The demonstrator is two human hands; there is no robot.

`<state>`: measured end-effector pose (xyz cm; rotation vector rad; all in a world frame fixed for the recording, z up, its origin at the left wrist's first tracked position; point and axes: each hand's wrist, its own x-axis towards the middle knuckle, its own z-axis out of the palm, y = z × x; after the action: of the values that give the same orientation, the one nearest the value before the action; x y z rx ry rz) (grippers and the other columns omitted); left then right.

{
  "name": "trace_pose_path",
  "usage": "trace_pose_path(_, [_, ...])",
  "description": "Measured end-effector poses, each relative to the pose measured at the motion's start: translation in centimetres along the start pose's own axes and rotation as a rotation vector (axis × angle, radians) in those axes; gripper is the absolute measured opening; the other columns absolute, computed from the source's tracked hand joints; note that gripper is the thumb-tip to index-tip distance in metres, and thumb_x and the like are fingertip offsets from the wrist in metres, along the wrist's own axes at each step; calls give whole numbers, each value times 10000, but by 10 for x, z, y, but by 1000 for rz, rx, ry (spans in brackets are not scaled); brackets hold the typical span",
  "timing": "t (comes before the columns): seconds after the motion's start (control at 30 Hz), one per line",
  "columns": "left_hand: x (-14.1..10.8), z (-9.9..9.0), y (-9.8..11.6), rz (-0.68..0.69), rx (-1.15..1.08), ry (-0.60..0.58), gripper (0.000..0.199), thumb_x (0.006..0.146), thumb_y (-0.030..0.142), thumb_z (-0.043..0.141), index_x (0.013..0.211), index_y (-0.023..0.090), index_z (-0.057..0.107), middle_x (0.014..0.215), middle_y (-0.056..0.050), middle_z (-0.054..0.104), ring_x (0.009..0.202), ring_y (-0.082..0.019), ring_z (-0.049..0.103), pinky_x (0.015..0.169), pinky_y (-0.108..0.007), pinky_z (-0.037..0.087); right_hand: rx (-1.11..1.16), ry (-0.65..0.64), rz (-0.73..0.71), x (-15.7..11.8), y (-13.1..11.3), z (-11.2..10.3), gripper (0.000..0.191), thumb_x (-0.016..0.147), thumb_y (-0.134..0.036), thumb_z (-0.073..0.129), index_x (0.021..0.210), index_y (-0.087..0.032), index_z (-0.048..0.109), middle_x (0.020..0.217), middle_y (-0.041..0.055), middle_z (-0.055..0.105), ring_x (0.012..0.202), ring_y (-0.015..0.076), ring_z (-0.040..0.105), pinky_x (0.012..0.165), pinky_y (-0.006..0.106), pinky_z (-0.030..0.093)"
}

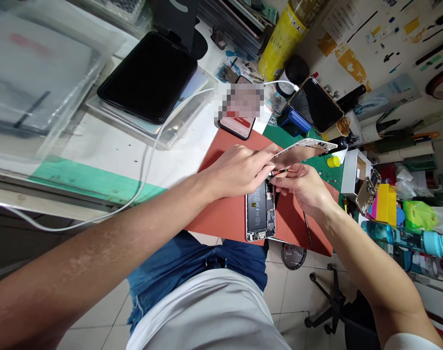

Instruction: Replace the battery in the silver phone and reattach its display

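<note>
An opened phone body (256,214) with its black battery showing lies on a reddish-brown mat (221,218). My left hand (243,167) reaches over the upper end of the body, its fingers closed at the edge of the raised screen panel (303,149). That panel stands tilted above the body, towards the right. My right hand (297,184) is pinched at the upper right of the body, under the panel. What its fingertips hold is too small to make out.
Beyond the mat lies a lit phone (238,124). A large black device (150,78) rests on a clear case at left. A white cable (148,165) crosses the left side. At right stand a white box (354,170) and a blue bottle (407,238). A thin tool (308,231) lies on the mat.
</note>
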<state>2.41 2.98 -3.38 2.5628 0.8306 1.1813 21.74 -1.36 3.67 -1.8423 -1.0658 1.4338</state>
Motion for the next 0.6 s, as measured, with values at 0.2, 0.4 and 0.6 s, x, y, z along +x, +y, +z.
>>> trace_pose_path(0.2, [0, 0, -1, -6, -8, -26, 352, 1062, 242, 451, 1379, 98, 501, 815, -18, 794, 675, -199, 750, 576, -310, 451, -136, 31, -139, -2, 13, 0, 389, 653, -312, 893, 876, -210, 590, 745, 4, 747, 629, 151, 603, 625, 319, 455])
trace_pose_path(0.4, [0, -1, 1, -18, -9, -45, 350, 1060, 238, 445, 1377, 104, 511, 799, -21, 787, 664, -199, 741, 570, -305, 437, -306, 70, -230, -1, 21, -1, 329, 738, -280, 810, 869, -253, 510, 839, 25, 781, 724, 208, 694, 678, 347, 488])
trace_pose_path(0.6, [1, -2, 2, -26, -3, -52, 350, 1055, 237, 444, 1371, 109, 523, 805, -23, 793, 661, -200, 739, 564, -311, 433, -420, 78, -294, -4, 22, 0, 268, 808, -334, 781, 866, -271, 527, 869, 39, 788, 809, 253, 737, 737, 375, 527])
